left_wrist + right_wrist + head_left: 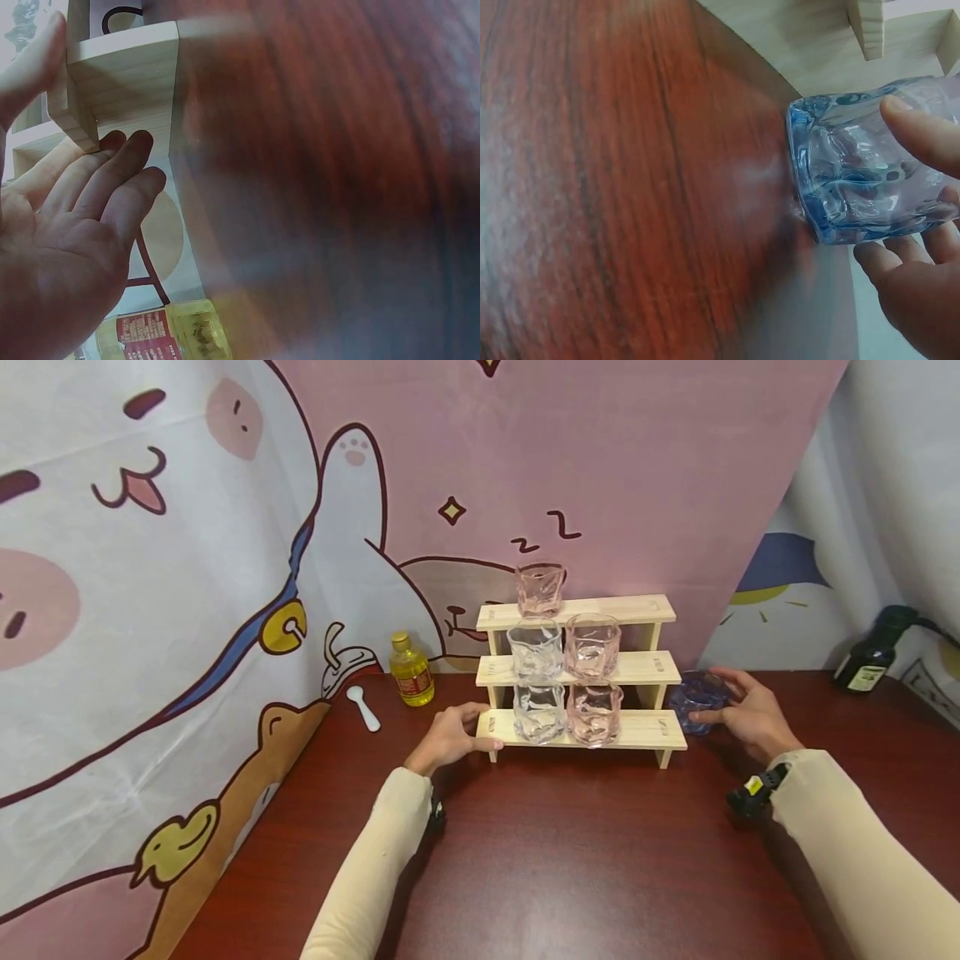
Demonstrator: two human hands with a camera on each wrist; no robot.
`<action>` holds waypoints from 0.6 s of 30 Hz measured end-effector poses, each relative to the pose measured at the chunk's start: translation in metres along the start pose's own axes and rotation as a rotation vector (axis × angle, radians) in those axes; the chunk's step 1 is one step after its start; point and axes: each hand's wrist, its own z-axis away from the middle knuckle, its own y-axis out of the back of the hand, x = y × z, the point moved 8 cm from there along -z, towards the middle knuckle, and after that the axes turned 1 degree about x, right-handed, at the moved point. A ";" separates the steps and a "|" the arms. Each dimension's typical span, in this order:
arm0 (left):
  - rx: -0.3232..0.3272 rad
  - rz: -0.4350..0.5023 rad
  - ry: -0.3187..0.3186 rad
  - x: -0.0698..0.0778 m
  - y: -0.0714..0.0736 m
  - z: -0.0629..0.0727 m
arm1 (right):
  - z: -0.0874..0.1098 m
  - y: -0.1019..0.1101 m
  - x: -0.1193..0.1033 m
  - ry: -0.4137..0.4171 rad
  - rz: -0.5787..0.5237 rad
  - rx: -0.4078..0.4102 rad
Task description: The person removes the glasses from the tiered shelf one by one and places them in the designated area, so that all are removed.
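A three-tier wooden display rack [577, 670] stands on the dark red table. Pink and clear wavy glasses sit on it: one pink glass [539, 589] up top, with a clear glass [536, 649] and a pink one side by side on each lower tier. At the lowest tier's left end, my left hand [452, 735] holds the board between thumb and fingers. Right of the rack, my right hand [753, 714] grips a blue wavy glass [870, 165], thumb on one side and fingers on the other. The glass is upright at table level; whether its base touches is unclear.
On the left stand a small yellow oil bottle [412, 672] and a white spoon [363, 708]. A dark bottle [870, 652] is at the far right by the cloth. The printed cloth backdrop [637, 468] rises behind the rack.
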 end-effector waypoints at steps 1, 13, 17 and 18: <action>0.000 0.002 0.000 0.000 0.000 0.000 | 0.000 0.000 -0.001 0.008 0.009 -0.004; 0.003 0.002 0.004 -0.001 -0.001 -0.001 | 0.011 0.024 -0.044 0.124 0.162 -0.031; 0.004 0.003 -0.001 -0.001 -0.001 0.000 | 0.013 0.032 -0.062 0.143 0.141 -0.004; 0.003 0.004 0.000 -0.001 -0.001 0.000 | 0.013 0.033 -0.067 0.149 0.127 0.002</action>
